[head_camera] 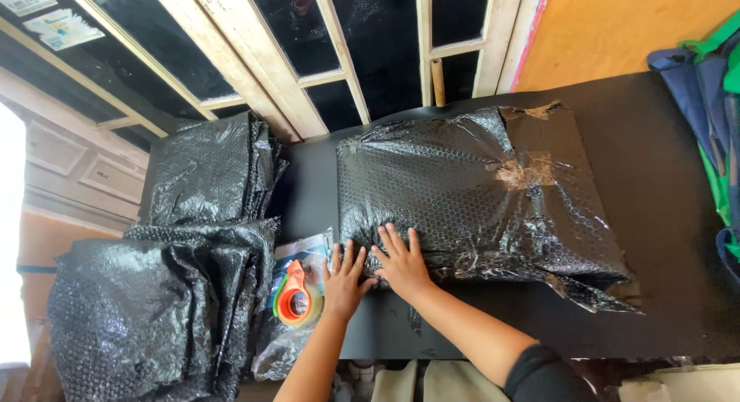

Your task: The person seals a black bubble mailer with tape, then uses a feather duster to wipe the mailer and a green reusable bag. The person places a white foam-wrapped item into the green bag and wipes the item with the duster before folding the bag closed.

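Observation:
A large parcel wrapped in black bubble wrap point(470, 194) lies on a black table point(663, 240), with strips of clear tape across its right part. My right hand point(401, 262) lies flat with fingers spread on the parcel's near left corner. My left hand point(344, 277) rests flat beside it, at the parcel's left edge, fingers apart, holding nothing. An orange tape dispenser point(294, 296) lies just left of my left hand on a clear plastic bag.
Piles of black bubble wrap point(166, 294) are heaped at the left, with more behind point(208, 167). A wooden window frame point(324, 55) stands beyond the table. Blue and green fabric point(717, 117) hangs at the right edge.

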